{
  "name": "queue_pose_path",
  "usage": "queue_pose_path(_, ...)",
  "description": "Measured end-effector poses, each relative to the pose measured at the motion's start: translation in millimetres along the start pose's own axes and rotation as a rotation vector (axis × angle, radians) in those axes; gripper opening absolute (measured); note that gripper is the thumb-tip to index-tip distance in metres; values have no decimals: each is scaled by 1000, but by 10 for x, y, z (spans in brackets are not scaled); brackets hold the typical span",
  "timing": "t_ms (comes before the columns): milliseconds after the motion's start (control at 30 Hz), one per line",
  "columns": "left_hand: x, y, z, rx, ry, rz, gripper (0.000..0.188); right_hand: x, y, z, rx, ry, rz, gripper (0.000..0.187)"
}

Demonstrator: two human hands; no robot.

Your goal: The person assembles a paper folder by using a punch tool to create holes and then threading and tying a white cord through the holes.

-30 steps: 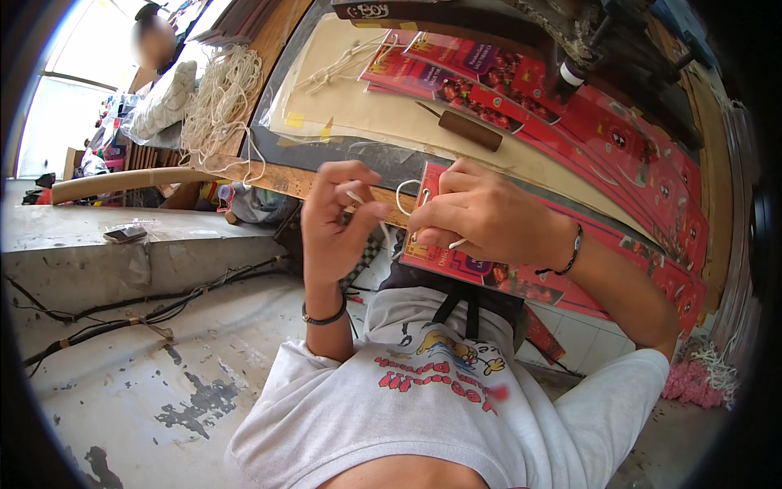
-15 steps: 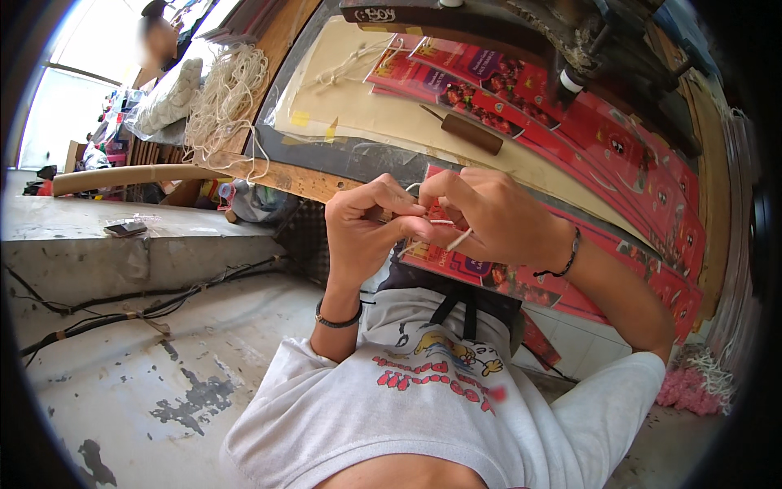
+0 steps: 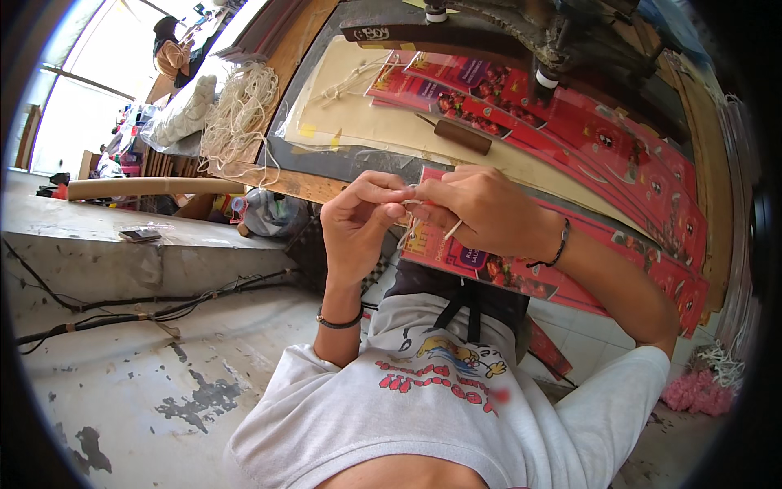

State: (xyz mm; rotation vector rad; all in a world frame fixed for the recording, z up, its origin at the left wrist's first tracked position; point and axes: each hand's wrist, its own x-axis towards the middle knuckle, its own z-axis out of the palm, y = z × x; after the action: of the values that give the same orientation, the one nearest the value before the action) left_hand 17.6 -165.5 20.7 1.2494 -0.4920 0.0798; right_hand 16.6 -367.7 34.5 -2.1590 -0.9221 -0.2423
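Note:
My left hand (image 3: 356, 222) and my right hand (image 3: 498, 209) meet in front of me, fingertips pinched together on a thin white cord (image 3: 453, 230). One end of the cord sticks out below my right fingers. Part of it is hidden between the fingertips, and whether it forms a knot there I cannot make out. Just under the hands lies a red printed sheet (image 3: 432, 248) with pictures of food, its upper corner close to the cord. An awl (image 3: 463, 137) with a brown wooden handle rests on the table beyond my right hand.
Red printed sheets (image 3: 611, 155) lie fanned out across the table on the right. A tangle of white cord (image 3: 240, 106) hangs at the table's left edge. Dark metal equipment (image 3: 562, 49) stands at the back. A phone (image 3: 140, 235) lies on the ledge; a person (image 3: 173, 55) sits far left.
My hands have drawn closer together, and the fingertips now pinch the cord more tightly between them. The view has shifted slightly, showing more of the person at far left.

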Motion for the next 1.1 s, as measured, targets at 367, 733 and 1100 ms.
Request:
queue_pose_path(367,-9,158,-74,454,-125,119,28,5,-28,-35,40,-36,-41,24)
queue_pose_path(733,14,149,75,791,-244,332,31,-2,47,67,55,-24,-28,26)
queue_pose_path(1100,32,96,70,797,-291,410,31,22,18,21,54,-60,-23,36)
